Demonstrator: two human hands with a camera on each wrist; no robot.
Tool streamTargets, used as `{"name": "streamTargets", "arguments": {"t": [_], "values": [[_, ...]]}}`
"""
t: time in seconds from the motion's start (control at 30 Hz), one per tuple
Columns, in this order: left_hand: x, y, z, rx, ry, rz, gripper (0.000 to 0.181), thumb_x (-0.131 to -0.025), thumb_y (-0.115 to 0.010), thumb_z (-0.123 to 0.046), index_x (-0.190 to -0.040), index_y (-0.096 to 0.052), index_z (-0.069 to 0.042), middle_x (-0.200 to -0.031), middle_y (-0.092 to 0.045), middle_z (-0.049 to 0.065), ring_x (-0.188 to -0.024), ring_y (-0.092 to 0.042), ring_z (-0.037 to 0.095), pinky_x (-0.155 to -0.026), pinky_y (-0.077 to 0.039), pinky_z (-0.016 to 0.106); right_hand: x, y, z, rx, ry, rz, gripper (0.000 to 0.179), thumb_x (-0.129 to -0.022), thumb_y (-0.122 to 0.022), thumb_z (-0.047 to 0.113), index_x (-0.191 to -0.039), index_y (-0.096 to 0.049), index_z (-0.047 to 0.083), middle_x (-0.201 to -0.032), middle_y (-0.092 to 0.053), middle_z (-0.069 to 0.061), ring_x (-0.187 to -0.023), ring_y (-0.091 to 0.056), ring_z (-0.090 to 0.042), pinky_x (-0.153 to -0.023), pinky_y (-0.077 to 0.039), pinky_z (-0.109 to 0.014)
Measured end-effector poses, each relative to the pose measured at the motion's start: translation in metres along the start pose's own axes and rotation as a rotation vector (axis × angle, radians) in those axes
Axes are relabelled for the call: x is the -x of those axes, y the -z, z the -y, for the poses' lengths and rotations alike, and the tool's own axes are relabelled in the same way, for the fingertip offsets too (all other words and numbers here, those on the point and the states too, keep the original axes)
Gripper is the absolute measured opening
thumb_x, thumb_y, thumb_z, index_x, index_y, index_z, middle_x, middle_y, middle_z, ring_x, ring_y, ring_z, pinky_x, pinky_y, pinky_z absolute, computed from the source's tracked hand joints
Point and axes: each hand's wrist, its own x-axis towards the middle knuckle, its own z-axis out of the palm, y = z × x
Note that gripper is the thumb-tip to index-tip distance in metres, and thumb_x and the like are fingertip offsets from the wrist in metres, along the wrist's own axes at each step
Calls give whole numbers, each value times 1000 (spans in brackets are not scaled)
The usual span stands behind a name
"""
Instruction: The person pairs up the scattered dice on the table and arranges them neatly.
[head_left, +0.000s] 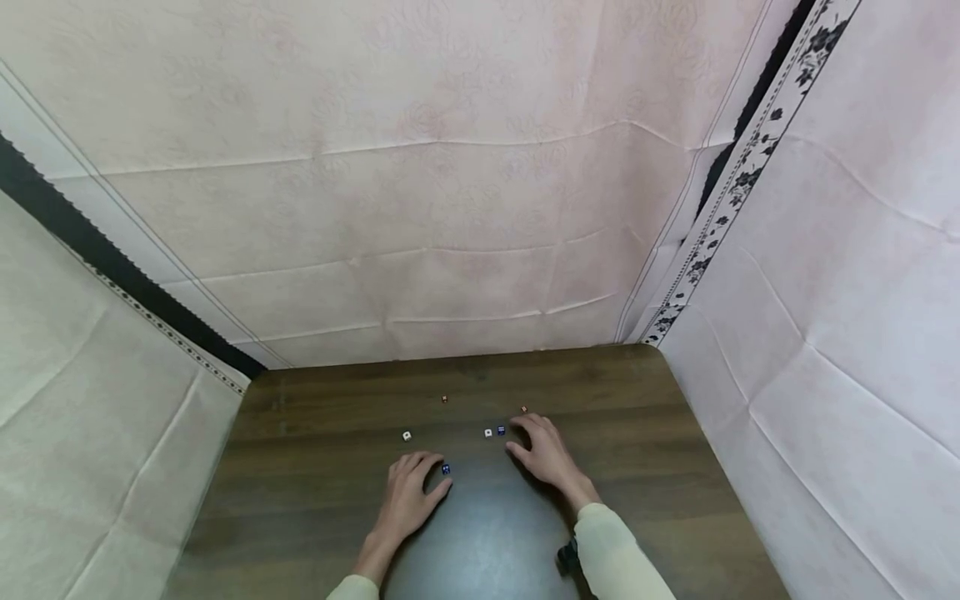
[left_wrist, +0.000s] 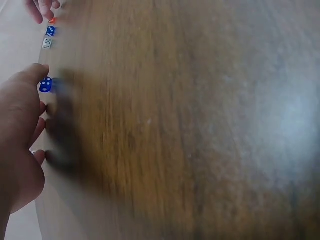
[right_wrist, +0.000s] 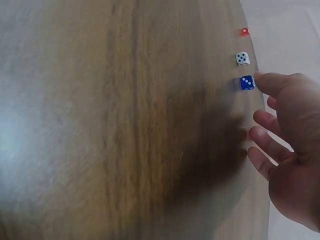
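My left hand is low over the table, thumb and index finger spread around a blue die without visibly pinching it. The left wrist view shows this blue die close to the thumb. My right hand has its fingers loosely bent beside another blue die; in the right wrist view the thumb tip is right by that blue die. Next to it sits a white die. A small orange-red die lies just beyond the right fingertips.
On the brown wooden table, another white die lies beyond the left hand and a second orange-red die farther back. Pale cloth hangs behind the table and at both sides. A dark object is at the right forearm.
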Motion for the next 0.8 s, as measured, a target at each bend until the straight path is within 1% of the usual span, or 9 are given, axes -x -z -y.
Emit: {"name": "streamTargets", "arguments": {"t": [0.17,0.3,0.47,0.57,0.73,0.8], "values": [[-1,-6,2,8,-26,-44,34,-87,-99,-20,-115,-84,-10,-116,-80,8,-107,-70,27,-99,-52,57,-8,-4,0,-2,16,15,39,-105,-83,23,-140,-75,9,-150,-72,-18,-145,-64,-43,-121,-51,-63],[0,-10,4,42,-33,-66,30,-86,-100,-16,-111,-85,-10,-114,-79,7,-105,-69,26,-97,-50,55,-13,-7,0,-4,30,17,34,-104,-83,20,-135,-77,7,-144,-74,-18,-147,-63,-45,-121,-50,-64],[-1,-13,4,67,-24,-82,26,-86,-100,-14,-107,-86,-11,-113,-78,5,-104,-68,25,-96,-48,55,-17,-9,2,-23,4,31,29,-105,-82,19,-132,-79,8,-140,-76,-17,-154,-57,-47,-126,-46,-65],[0,-14,4,91,-7,-82,24,-86,-99,-13,-106,-86,-10,-113,-78,5,-104,-67,26,-97,-47,56,-19,-11,3,-28,0,32,27,-105,-82,18,-129,-80,7,-136,-78,-16,-155,-56,-49,-126,-44,-67],[0,-15,4,120,25,-77,22,-87,-98,-11,-105,-85,-10,-113,-78,6,-105,-67,26,-101,-45,59,-23,-15,3,-25,0,10,22,-104,-82,15,-124,-82,7,-127,-80,-14,-150,-60,-48,-124,-47,-66],[0,-16,4,122,27,-85,22,-86,-98,-11,-105,-85,-10,-112,-78,5,-104,-67,26,-100,-44,58,-24,-17,3,-20,-3,-3,20,-104,-83,15,-123,-82,8,-125,-80,-12,-144,-65,-45,-121,-50,-63]]}}
